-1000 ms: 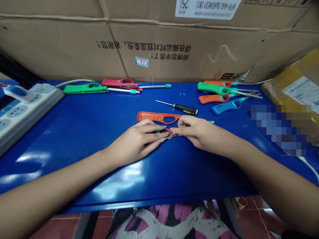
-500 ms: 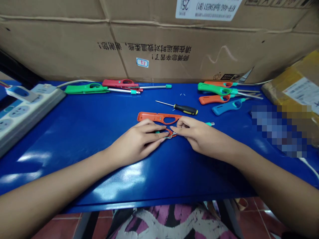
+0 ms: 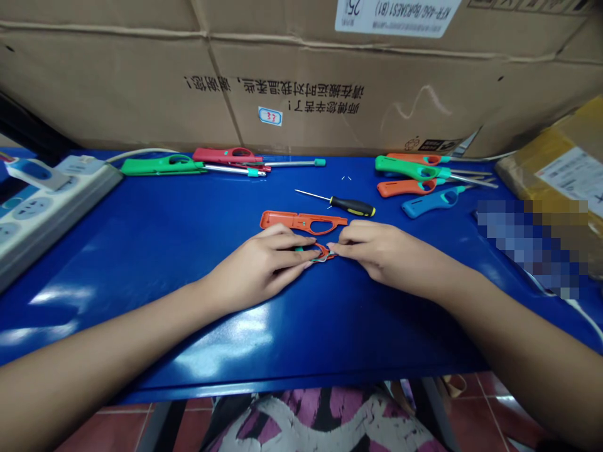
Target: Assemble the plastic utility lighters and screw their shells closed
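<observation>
Between my hands lies an orange lighter half [image 3: 323,252] with a pale wire and a teal part, mostly covered by my fingers. My left hand [image 3: 264,263] grips its left portion, fingers pressed together over it. My right hand [image 3: 386,251] pinches at its right end, thumb and forefinger closed on it. Just behind them rests the other orange shell half [image 3: 296,221], hollow side up, with an oval trigger opening. Farther back lies a black and yellow screwdriver [image 3: 352,206], its shaft pointing left.
Green [image 3: 162,165] and red [image 3: 226,154] lighters lie at the back left, near a white power strip [image 3: 32,207]. Orange, green [image 3: 405,168] and blue lighters [image 3: 431,202] are piled back right. A large cardboard box [image 3: 292,75] walls the rear; a taped box [image 3: 565,169] stands right.
My right hand has shifted slightly right, and the teal-tipped metal end beside it no longer shows. My left hand keeps its hold on the orange lighter half.
</observation>
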The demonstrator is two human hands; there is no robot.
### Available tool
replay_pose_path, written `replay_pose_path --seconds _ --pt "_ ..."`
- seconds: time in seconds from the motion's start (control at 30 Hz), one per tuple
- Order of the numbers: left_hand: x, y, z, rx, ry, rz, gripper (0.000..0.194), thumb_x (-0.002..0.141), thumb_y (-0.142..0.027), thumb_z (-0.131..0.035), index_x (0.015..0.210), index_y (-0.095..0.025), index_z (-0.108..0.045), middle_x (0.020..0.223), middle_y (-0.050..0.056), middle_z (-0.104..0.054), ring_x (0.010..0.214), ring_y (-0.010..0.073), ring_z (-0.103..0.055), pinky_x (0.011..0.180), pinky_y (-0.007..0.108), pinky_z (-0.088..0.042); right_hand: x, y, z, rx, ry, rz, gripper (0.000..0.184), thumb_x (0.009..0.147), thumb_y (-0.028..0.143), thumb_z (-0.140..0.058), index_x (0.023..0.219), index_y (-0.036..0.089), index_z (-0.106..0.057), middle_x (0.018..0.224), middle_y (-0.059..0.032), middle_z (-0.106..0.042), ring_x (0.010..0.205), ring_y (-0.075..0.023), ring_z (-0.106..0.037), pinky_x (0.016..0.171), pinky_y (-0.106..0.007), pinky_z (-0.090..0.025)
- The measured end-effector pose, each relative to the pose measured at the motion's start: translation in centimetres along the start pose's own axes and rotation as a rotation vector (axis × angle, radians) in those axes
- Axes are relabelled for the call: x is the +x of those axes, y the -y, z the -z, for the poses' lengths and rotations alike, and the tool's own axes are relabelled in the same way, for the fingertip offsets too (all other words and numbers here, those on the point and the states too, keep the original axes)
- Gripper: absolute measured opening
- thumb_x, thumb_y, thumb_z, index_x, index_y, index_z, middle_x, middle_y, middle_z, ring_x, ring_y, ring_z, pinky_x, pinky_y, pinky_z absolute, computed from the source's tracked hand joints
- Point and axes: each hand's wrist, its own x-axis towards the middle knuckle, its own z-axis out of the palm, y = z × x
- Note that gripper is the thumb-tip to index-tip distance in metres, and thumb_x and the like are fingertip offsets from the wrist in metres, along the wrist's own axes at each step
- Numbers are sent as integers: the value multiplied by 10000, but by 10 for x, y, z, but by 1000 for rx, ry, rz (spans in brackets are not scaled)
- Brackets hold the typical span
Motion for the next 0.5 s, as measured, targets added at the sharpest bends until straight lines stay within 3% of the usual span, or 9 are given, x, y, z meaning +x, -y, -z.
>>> replay_pose_path --seconds 0.1,0.27,0.5 --pt "1 -2 1 -12 -5 3 273 981 -188 -595 1219 -200 -728 1211 94 -741 1095 232 -668 953 404 -577 1 2 0 -20 6 47 405 925 -4 -410 1168 113 -713 977 -118 -697 961 -228 -627 889 -395 -540" --pt "2 -3 2 -23 3 6 282 986 -194 -587 1233 -211 -722 1220 94 -737 1123 239 -662 972 429 -578 1 1 3 28 -1 -12 388 947 9 -406 1019 158 -758 969 -93 -713 940 -204 -650 866 -358 -552" --pt "2 -2 2 -23 10 3 268 991 -201 -590 1221 -193 -726 1217 89 -739 1106 235 -660 961 415 -581 0 1 8 3 16 -27 347 960 25 -434 996 140 -759 969 -104 -725 935 -216 -669 858 -345 -546"
